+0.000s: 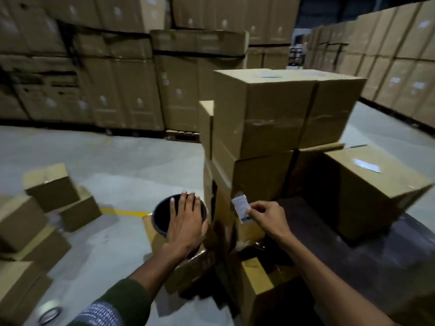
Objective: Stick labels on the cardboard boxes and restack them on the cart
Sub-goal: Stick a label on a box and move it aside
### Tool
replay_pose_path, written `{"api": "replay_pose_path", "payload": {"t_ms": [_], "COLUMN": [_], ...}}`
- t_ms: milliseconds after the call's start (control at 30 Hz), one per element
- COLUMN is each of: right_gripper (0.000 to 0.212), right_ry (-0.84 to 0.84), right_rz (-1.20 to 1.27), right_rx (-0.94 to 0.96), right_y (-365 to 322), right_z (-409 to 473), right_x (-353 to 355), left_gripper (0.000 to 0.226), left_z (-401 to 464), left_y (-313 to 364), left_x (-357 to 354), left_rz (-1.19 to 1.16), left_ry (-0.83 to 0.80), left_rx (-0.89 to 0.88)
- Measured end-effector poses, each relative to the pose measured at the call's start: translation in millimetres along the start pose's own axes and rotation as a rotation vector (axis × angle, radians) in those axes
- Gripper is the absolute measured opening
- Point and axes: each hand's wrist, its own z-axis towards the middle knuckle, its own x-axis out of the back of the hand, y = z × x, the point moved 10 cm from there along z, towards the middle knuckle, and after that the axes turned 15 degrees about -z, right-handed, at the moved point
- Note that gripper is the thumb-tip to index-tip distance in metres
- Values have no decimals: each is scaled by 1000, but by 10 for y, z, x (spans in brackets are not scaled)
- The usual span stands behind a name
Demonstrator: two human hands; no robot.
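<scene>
My right hand [266, 220] pinches a small white barcode label [241, 207] and holds it against the side of the stacked cardboard boxes [266, 118] on the dark cart deck [313, 222]. My left hand [187, 222] is held flat, fingers straight, over a black round bucket [162, 215] to the left of the stack. A further cardboard box [372, 191] with a label on top stands on the cart at the right. Below my hands lies an opened carton [256, 285] with loose flaps.
Several loose boxes [51, 187] lie on the grey floor at the left. A tape roll [50, 315] rests at the bottom left. Tall walls of cartons [117, 85] line the back and right side. A yellow floor line [122, 212] runs behind the bucket.
</scene>
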Motion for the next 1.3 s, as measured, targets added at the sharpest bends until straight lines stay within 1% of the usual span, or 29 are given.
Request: {"api": "replay_pose_path", "payload": {"t_ms": [100, 233, 400, 533, 633, 700, 800, 967, 1100, 1300], "right_gripper": [13, 18, 19, 21, 34, 43, 41, 28, 18, 13], "right_ry": [-49, -71, 7, 47, -80, -160, -181, -107, -1, 217], "right_rz": [-99, -210, -329, -421, -491, -485, -430, -416, -438, -509], "right_rx": [82, 164, 198, 184, 169, 151, 144, 128, 145, 99], "right_y": [-489, -1019, -1424, -1599, -1525, -1415, -1243, -959, -812, -461], "right_z": [231, 588, 1025, 1293, 1385, 1335, 1162, 938, 742, 68], "right_x": [-541, -1247, -1795, -2044, -2364, -2541, -2604, -2352, -1889, -795], "left_gripper": [70, 70, 67, 66, 67, 67, 69, 71, 71, 70], "left_z": [7, 61, 209, 330, 387, 405, 416, 450, 473, 279], "left_y": [-675, -1447, -2112, -2401, -2538, -2583, -2550, -2176, -1578, -294], "left_x": [44, -38, -201, -290, -353, -418, -511, -609, -620, -538], "left_rz": [-8, -17, 0, -10, -27, -33, -54, -60, -37, -56], "left_ry": [-11, -28, -51, -56, -48, -62, -95, -142, -164, -181], "left_rx": [113, 169, 192, 172, 159, 147, 126, 41, -105, -348]}}
